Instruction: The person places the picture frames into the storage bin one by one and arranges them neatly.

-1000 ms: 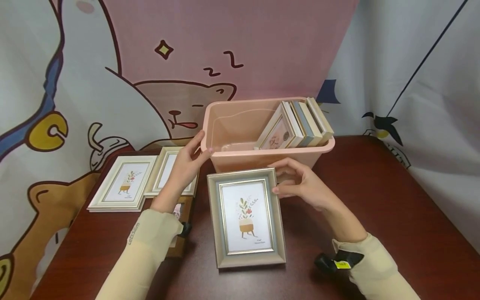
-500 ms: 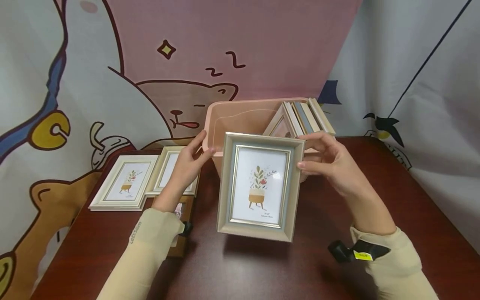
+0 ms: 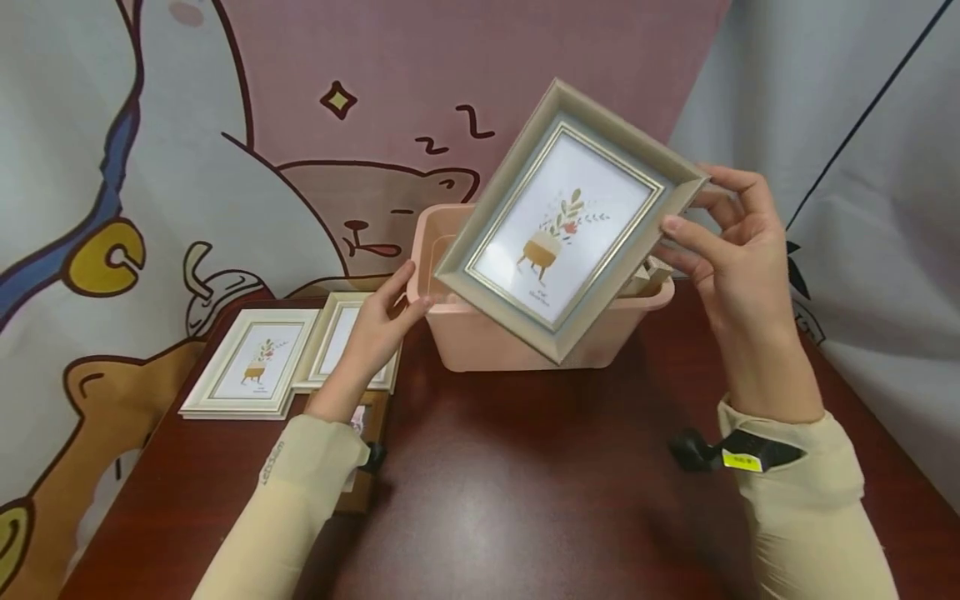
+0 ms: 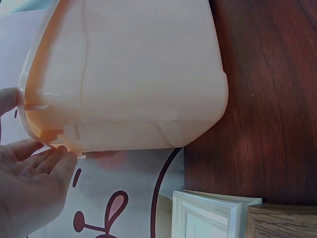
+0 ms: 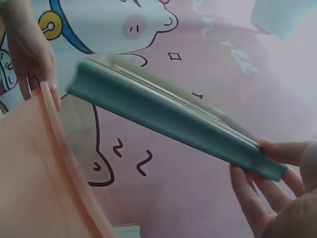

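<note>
My right hand (image 3: 750, 267) pinches a beige picture frame (image 3: 517, 158) by its right corner, thumb in front and fingers behind. Tilted over the pink plastic bin (image 3: 517, 342), the frame shows a potted-plant print and hides most of the bin's inside. In the right wrist view the picture frame (image 5: 173, 121) appears edge-on, its corner between thumb and fingers. At the bin's left end, my left hand (image 3: 375, 329) grips the rim; the left wrist view has its thumb and fingers on either side of the rim of the bin (image 4: 138, 74).
Left of the bin lie a white picture frame (image 3: 225, 358) and a cream picture frame (image 3: 303, 375), side by side. A brown wooden frame (image 3: 360, 492) lies partly under my left forearm. More frames (image 3: 648, 275) show at the bin's right end. A cartoon-printed curtain (image 3: 300, 50) hangs behind.
My right hand has lifted the picture frame from near the tabletop up and to the right, rotating it clockwise over the bin. The left hand has stayed on the rim.
</note>
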Demonstrator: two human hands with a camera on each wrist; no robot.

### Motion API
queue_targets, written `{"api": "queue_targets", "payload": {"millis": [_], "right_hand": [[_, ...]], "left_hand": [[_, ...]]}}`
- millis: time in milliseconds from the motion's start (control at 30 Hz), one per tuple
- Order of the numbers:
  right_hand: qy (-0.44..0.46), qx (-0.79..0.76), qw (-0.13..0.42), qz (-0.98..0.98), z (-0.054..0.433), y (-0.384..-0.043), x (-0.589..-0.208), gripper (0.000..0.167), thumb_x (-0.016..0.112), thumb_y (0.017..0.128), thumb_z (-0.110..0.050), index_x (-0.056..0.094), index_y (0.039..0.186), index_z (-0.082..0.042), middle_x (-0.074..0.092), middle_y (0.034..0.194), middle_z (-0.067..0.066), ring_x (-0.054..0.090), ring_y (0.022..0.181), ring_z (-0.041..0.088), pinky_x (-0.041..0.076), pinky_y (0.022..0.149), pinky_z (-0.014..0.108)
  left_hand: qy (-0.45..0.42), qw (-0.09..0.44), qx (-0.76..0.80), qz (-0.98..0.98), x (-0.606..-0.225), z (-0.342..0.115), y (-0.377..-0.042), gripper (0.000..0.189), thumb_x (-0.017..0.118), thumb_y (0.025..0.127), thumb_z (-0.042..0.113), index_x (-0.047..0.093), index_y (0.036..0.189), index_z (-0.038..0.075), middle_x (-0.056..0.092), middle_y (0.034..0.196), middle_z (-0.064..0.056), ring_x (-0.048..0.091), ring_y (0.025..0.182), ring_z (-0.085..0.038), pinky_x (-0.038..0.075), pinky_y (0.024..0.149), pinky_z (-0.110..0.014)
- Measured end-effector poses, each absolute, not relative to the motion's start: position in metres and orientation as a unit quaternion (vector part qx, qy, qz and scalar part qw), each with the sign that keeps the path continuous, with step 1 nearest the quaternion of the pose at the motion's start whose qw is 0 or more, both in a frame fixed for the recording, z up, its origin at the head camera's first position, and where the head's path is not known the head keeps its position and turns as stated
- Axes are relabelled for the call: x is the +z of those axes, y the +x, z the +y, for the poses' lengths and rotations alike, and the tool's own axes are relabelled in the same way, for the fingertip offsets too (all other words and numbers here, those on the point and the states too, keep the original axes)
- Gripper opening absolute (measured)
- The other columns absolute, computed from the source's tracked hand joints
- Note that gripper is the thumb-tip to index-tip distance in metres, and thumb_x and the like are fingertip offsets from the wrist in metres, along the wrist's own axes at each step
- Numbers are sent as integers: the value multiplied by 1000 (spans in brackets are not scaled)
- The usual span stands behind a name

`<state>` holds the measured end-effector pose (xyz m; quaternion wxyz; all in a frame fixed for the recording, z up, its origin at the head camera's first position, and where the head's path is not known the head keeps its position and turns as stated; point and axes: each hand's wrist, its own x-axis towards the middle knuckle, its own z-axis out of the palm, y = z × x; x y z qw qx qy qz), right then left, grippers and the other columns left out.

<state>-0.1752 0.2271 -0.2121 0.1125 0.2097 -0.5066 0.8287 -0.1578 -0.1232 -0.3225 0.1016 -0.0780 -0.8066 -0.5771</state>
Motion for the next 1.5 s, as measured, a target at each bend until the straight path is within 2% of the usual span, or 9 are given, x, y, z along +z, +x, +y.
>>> {"api": "queue_targets", "payload": {"millis": [167, 367, 633, 867, 967, 1067, 1133, 1267, 1500], "right_hand": [[182, 821, 198, -504, 216, -187, -210, 54, 77, 77, 12, 56, 124, -5, 59, 106, 15, 75, 84, 24, 62, 68, 34], [161, 793, 273, -521, 200, -204, -220, 53, 78, 74, 14, 59, 119, -7, 59, 104, 12, 73, 71, 21, 63, 68, 30], [149, 677, 313, -649, 185, -213, -256, 48, 79, 77, 8, 62, 119, -8, 56, 103, 0, 66, 72, 9, 59, 68, 17], [159, 564, 325, -743, 175, -207, -283, 47, 81, 79, 0, 60, 121, 4, 66, 122, 7, 65, 81, 0, 55, 71, 10], [180, 517, 346, -762, 172, -206, -289, 42, 81, 81, -3, 62, 117, 5, 69, 117, 14, 69, 81, 9, 53, 70, 7], [205, 450, 373, -785, 167, -207, -296, 38, 81, 82, -9, 64, 113, 5, 70, 101, 19, 68, 82, 22, 52, 72, 15], [213, 408, 385, -800, 163, -208, -301, 37, 82, 81, -13, 65, 110, 3, 70, 95, 20, 62, 85, 32, 49, 78, 29], [195, 353, 386, -830, 159, -208, -306, 36, 82, 79, -18, 66, 108, -1, 70, 97, 18, 48, 93, 38, 39, 85, 51], [157, 322, 381, -852, 164, -210, -305, 40, 82, 79, -22, 65, 109, -2, 66, 90, 17, 44, 97, 37, 33, 89, 54]], "left_hand": [[-75, 100, -577, -807, -324, -123, -159, 66, 63, 98, 16, 32, 154, 0, 29, 163, -13, 29, 152, -27, 31, 122, -39], [-71, 100, -582, -804, -324, -122, -158, 67, 64, 98, 16, 31, 154, 1, 28, 164, -12, 29, 152, -25, 33, 121, -39], [-69, 101, -593, -796, -323, -120, -155, 66, 63, 97, 14, 31, 154, -1, 29, 163, -14, 30, 151, -26, 32, 122, -38], [-70, 102, -598, -792, -324, -119, -156, 65, 63, 97, 12, 32, 153, -2, 30, 163, -14, 30, 151, -28, 32, 122, -38], [-68, 102, -594, -795, -325, -120, -156, 65, 63, 97, 13, 32, 154, -1, 30, 163, -13, 30, 151, -27, 33, 121, -37], [-65, 102, -596, -794, -324, -120, -157, 66, 62, 98, 13, 32, 154, -1, 30, 163, -13, 30, 151, -26, 34, 120, -35], [-65, 102, -598, -792, -324, -120, -157, 65, 63, 98, 13, 32, 154, -1, 30, 163, -13, 30, 151, -26, 34, 120, -35], [-67, 100, -604, -788, -325, -118, -158, 65, 62, 98, 13, 32, 154, -1, 30, 163, -14, 30, 151, -26, 35, 120, -35], [-61, 101, -599, -792, -325, -118, -156, 65, 62, 98, 13, 32, 154, 0, 30, 163, -12, 30, 151, -25, 34, 120, -34]]}}
